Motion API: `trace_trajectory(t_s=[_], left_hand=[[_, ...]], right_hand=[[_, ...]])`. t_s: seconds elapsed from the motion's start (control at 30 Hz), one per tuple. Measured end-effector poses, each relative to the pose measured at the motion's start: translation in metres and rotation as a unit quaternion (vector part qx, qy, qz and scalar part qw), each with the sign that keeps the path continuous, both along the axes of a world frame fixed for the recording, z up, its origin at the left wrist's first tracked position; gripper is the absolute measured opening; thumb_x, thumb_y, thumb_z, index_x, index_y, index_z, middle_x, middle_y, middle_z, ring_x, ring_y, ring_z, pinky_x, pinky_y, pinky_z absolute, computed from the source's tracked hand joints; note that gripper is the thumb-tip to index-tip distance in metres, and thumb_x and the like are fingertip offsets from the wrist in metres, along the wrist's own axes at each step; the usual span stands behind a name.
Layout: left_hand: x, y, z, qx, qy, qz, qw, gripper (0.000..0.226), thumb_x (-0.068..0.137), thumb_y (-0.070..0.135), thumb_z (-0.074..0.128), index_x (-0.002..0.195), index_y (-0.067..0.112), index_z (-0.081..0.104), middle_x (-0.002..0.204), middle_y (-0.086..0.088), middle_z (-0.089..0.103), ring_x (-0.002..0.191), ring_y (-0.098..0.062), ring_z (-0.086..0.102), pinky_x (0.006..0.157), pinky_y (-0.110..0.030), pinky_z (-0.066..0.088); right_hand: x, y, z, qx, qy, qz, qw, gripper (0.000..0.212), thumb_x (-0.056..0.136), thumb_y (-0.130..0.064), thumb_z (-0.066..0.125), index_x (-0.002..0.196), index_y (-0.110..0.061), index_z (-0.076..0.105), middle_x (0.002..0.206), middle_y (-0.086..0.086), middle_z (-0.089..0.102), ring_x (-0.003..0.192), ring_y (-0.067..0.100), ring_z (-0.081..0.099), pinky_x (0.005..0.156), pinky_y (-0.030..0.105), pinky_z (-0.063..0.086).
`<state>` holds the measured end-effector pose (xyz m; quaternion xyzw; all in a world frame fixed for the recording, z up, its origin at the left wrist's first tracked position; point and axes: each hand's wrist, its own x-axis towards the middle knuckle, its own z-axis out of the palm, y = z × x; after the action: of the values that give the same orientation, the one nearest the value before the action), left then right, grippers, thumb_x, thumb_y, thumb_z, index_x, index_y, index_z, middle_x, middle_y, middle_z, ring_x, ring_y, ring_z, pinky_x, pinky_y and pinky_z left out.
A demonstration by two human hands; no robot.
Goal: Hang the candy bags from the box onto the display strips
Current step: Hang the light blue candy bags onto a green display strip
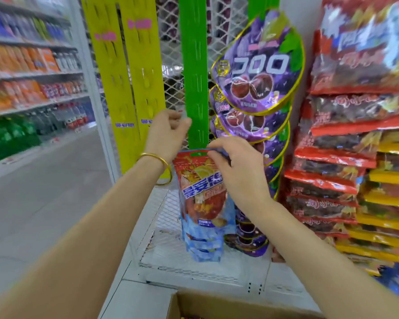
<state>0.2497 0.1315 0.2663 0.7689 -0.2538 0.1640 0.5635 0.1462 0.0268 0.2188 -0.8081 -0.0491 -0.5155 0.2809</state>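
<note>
At the bottom edge sits the open box (228,305), its contents barely in view. Above it both forearms reach up and forward. The right hand (235,171) pinches the top edge of a candy bag (200,194), fingers curled on the header just right of its hang hole; the bag hangs long axis upright, in front of other bags of the same kind already stacked below it. The left hand (168,134), a bangle (153,157) on its wrist, is curled at the left edge of the green strip (196,77), seemingly steadying it, though blur hides whether it truly grips. The bag's header lies right against the strip's lower end, the hole directly under the next free hooks, so the coming move looks like a short lift straight up the strip's axis, led by the right hand, which is the one on the bag. Just right hang purple bags (258,65); left, two bare yellow strips (124,65); far left, blurred drink shelves (32,65)
</note>
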Motion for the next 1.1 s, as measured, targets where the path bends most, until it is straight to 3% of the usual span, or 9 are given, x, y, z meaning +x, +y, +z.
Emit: trace_trajectory(t_s=[0.1, 0.17, 0.3, 0.47, 0.53, 0.6, 0.7, 0.8, 1.1], left_hand=[[0.011, -0.003, 0.011, 0.049, -0.011, 0.002, 0.999, 0.024, 0.091, 0.027, 0.057, 0.093, 0.003, 0.062, 0.075, -0.006, 0.059, 0.065, -0.013, 0.054, 0.058, -0.02, 0.041], [0.012, -0.002, 0.015, 0.083, -0.025, 0.003, 0.996, 0.029, 0.09, 0.028, 0.057, 0.079, 0.002, 0.063, 0.066, -0.006, 0.054, 0.054, -0.008, 0.046, 0.052, -0.02, 0.036], [0.011, -0.001, 0.016, 0.101, -0.024, -0.015, 0.995, 0.035, 0.092, 0.027, 0.055, 0.06, 0.016, 0.049, 0.06, -0.001, 0.05, 0.053, -0.007, 0.041, 0.046, -0.014, 0.031], [0.011, 0.0, 0.016, 0.105, -0.029, -0.022, 0.994, 0.034, 0.094, 0.027, 0.052, 0.063, 0.013, 0.045, 0.062, 0.002, 0.043, 0.054, -0.007, 0.038, 0.042, -0.01, 0.03], [0.01, -0.002, 0.016, 0.109, -0.034, -0.03, 0.993, 0.03, 0.094, 0.026, 0.051, 0.072, 0.006, 0.05, 0.065, 0.0, 0.044, 0.056, -0.009, 0.041, 0.047, -0.01, 0.034], [0.011, -0.003, 0.016, 0.108, -0.032, -0.043, 0.993, 0.03, 0.095, 0.026, 0.049, 0.075, 0.003, 0.052, 0.068, -0.006, 0.046, 0.06, -0.015, 0.045, 0.06, -0.021, 0.046], [0.011, -0.005, 0.015, 0.125, -0.031, -0.046, 0.991, 0.033, 0.096, 0.025, 0.047, 0.068, 0.01, 0.044, 0.061, -0.002, 0.039, 0.055, -0.012, 0.036, 0.046, -0.016, 0.031], [0.012, -0.005, 0.015, 0.132, -0.04, -0.038, 0.99, 0.035, 0.097, 0.026, 0.046, 0.065, 0.012, 0.04, 0.06, -0.001, 0.034, 0.054, -0.011, 0.031, 0.043, -0.017, 0.023], [0.008, -0.002, 0.009, 0.107, -0.058, -0.042, 0.992, 0.041, 0.097, 0.021, 0.045, 0.059, 0.015, 0.032, 0.063, -0.001, 0.032, 0.057, -0.01, 0.029, 0.047, -0.015, 0.027]], right_hand=[[0.018, 0.002, 0.016, 0.015, 0.0, -0.025, 1.0, 0.01, 0.082, -0.005, 0.062, 0.092, -0.002, 0.065, 0.087, 0.012, 0.065, 0.085, 0.019, 0.056, 0.076, 0.022, 0.036], [0.027, 0.003, 0.023, 0.029, 0.009, -0.037, 0.999, 0.008, 0.086, -0.005, 0.06, 0.093, -0.002, 0.062, 0.089, 0.012, 0.064, 0.085, 0.025, 0.057, 0.075, 0.028, 0.038], [0.036, 0.004, 0.028, 0.039, 0.024, -0.047, 0.998, 0.009, 0.091, -0.01, 0.056, 0.095, -0.003, 0.059, 0.091, 0.011, 0.062, 0.084, 0.024, 0.056, 0.073, 0.036, 0.041], [0.04, -0.001, 0.026, 0.033, 0.059, -0.049, 0.997, 0.008, 0.091, -0.011, 0.055, 0.094, -0.003, 0.056, 0.09, 0.012, 0.062, 0.082, 0.029, 0.056, 0.071, 0.044, 0.044], [0.04, -0.001, 0.025, 0.025, 0.074, -0.047, 0.996, 0.008, 0.091, -0.011, 0.055, 0.094, -0.004, 0.055, 0.089, 0.012, 0.062, 0.08, 0.029, 0.057, 0.069, 0.045, 0.045], [0.039, 0.0, 0.026, 0.024, 0.079, -0.046, 0.995, 0.008, 0.09, -0.011, 0.056, 0.094, -0.005, 0.055, 0.09, 0.011, 0.063, 0.081, 0.028, 0.057, 0.07, 0.043, 0.046], [0.038, 0.0, 0.026, 0.036, 0.09, -0.044, 0.994, 0.007, 0.091, -0.011, 0.055, 0.095, -0.005, 0.055, 0.091, 0.01, 0.063, 0.082, 0.026, 0.058, 0.071, 0.043, 0.047], [0.037, -0.001, 0.019, 0.04, 0.097, -0.042, 0.994, 0.007, 0.092, -0.011, 0.055, 0.094, -0.005, 0.055, 0.091, 0.012, 0.063, 0.083, 0.028, 0.058, 0.072, 0.044, 0.046], [0.033, -0.003, 0.007, 0.06, 0.113, -0.039, 0.991, 0.012, 0.093, -0.015, 0.053, 0.099, -0.005, 0.056, 0.094, 0.011, 0.063, 0.088, 0.028, 0.058, 0.075, 0.044, 0.046]])
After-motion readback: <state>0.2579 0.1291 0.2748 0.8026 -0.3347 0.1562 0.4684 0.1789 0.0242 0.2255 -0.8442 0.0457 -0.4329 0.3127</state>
